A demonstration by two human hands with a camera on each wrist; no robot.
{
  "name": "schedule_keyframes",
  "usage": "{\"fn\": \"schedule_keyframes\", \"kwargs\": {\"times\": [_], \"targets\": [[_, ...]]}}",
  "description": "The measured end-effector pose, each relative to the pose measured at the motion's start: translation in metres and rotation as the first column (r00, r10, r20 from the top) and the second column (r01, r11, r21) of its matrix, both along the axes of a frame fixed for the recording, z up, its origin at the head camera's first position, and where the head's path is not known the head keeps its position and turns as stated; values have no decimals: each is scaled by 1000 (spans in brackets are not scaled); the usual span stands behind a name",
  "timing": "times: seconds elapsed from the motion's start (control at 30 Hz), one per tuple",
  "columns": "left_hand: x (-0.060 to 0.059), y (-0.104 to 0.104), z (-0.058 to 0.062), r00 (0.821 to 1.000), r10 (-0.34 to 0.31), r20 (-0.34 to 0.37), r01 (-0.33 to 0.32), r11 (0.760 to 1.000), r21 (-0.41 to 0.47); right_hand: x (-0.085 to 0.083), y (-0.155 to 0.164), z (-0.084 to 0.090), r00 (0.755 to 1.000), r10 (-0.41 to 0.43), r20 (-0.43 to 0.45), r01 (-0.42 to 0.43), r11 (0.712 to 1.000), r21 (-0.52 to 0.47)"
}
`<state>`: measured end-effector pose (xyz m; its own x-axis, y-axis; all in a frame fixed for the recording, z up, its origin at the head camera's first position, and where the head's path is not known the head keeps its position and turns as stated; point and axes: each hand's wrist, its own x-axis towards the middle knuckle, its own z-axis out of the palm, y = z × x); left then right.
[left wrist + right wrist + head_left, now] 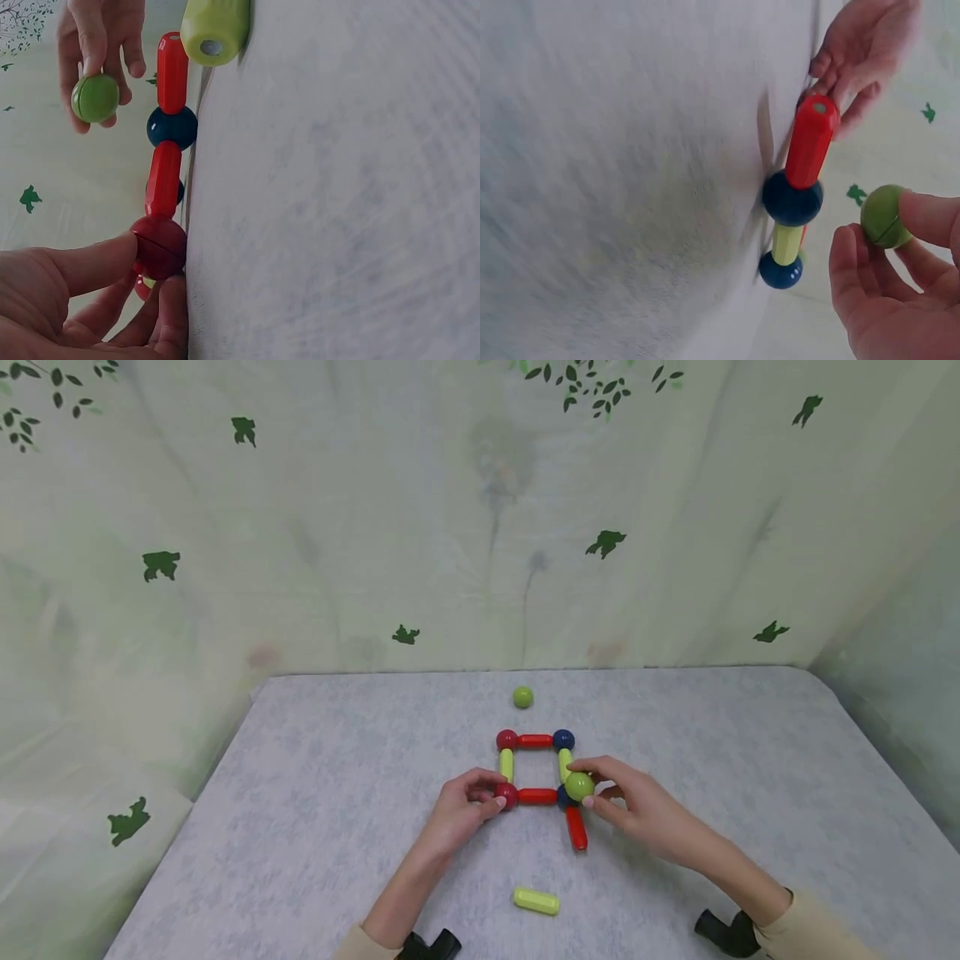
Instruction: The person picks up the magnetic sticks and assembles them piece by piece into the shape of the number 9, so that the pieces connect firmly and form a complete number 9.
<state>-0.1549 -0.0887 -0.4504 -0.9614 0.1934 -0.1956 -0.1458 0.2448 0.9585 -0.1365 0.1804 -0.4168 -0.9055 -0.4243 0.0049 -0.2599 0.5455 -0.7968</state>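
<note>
Green ball (579, 786) sat pinched in the right hand (637, 810), just over the square frame's (535, 767) near blue corner ball (172, 127). Left hand (461, 806) pinched the red corner ball (506, 794) on the grey bench (300, 827).

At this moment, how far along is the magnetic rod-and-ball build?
Done: a flat square of rods and balls lies on the table, with one red rod sticking out from its near blue ball. In hand: the left hand pinches the near red ball; the right hand holds a green ball above that blue corner. Left, probably: a loose green ball and a yellow-green rod.
</note>
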Motion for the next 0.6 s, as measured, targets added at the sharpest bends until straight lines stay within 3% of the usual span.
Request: {"fn": "schedule_keyframes", "kwargs": {"times": [0.3,0.6], "targets": [[0,0,-3,1000,9,11,-8,1000,-18,36,7,-6,986,-27,163,28,1000,-6],[-1,1,-3,1000,10,2,-10,1000,-9,52,6,-17,979,12,205,-16,1000,19]]}}
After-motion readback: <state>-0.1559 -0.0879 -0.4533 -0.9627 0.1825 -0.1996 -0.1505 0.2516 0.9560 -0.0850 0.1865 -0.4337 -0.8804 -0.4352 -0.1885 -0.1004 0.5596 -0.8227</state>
